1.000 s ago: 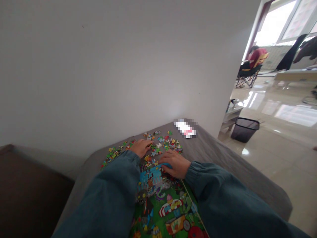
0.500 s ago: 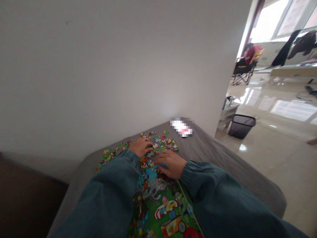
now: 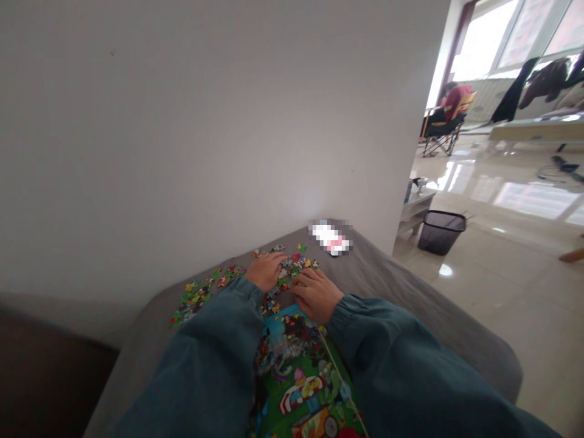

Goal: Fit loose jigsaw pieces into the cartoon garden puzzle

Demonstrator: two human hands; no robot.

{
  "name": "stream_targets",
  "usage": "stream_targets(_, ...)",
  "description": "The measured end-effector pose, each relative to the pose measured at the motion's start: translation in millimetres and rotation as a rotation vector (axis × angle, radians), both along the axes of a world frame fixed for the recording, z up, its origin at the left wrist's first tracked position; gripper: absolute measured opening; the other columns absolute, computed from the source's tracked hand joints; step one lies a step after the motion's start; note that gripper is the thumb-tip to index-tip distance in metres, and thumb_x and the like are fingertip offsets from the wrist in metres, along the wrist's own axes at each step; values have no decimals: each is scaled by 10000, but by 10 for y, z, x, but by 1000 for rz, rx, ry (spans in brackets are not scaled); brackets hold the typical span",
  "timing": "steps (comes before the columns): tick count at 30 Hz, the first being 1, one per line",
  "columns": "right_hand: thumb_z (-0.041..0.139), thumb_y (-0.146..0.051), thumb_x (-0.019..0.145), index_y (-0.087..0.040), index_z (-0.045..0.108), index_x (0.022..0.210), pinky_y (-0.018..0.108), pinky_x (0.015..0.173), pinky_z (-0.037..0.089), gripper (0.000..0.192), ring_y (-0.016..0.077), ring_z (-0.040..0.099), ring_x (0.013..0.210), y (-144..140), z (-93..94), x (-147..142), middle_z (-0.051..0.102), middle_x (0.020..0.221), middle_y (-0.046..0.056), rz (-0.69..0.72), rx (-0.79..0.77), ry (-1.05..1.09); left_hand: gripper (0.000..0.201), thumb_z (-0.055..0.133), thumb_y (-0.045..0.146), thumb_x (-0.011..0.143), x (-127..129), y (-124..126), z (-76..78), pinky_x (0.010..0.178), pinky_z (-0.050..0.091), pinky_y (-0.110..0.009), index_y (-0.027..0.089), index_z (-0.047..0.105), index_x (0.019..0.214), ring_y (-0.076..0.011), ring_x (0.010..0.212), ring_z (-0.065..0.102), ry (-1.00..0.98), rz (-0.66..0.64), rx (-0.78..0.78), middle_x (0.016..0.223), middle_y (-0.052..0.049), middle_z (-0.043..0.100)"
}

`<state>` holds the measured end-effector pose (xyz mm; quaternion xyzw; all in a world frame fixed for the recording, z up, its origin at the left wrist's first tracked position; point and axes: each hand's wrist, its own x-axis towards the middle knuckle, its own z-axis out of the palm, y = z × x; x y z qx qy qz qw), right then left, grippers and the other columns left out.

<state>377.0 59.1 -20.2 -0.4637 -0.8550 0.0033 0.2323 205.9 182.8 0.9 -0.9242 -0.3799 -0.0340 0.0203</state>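
My left hand [image 3: 266,271] lies palm down on a spread of loose coloured puzzle pieces [image 3: 292,267] on a grey cushioned surface [image 3: 392,292]. My right hand [image 3: 316,293] rests beside it, fingers among the pieces, just beyond the far edge of a partly assembled colourful puzzle [image 3: 296,371]. Whether either hand grips a piece is hidden. More loose pieces [image 3: 194,296] trail off to the left. Both arms wear dark teal sleeves.
A white wall stands right behind the pieces. A blurred white phone-like object [image 3: 330,238] lies at the far corner. To the right are a glossy floor, a black mesh bin [image 3: 441,231], a low table [image 3: 415,204] and a seated person [image 3: 449,103] far off.
My right hand has moved forward off the assembled puzzle's blue edge into the loose pieces. My left hand shifted slightly right. The view drifted left.
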Motion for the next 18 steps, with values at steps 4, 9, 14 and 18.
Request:
stream_targets(4,550,-192,818,-193,665,1035,396,910,356,246,257,449,1093,31,31,55,621,1076,82,-70,3,-7,404,440,212,906,234,80,-87,1048,342,-415,210,521,1301,-250,1225,475,8,68,11,1375,-84,502)
stream_targets(9,503,-213,871,-195,674,1015,384,894,344,224,246,454,1086,90,64,156,627,1098,74,-143,-6,34,267,602,261,835,228,200,-48,992,382,-380,247,657,1096,-250,1137,534,13,103,-20,1202,-65,615)
stream_targets(14,504,-217,874,-198,680,1018,377,898,340,228,238,460,1081,140,25,220,640,1085,64,-156,0,61,188,639,257,794,115,217,77,885,438,-340,212,670,973,-233,990,601,-41,114,-57,1018,-61,679)
stream_targets(18,505,-206,866,-195,682,1030,370,888,351,241,230,470,1068,136,10,245,641,1081,64,-142,-7,70,250,527,221,836,-3,128,292,797,466,-293,202,640,1059,-184,855,628,-109,106,-118,927,-41,698)
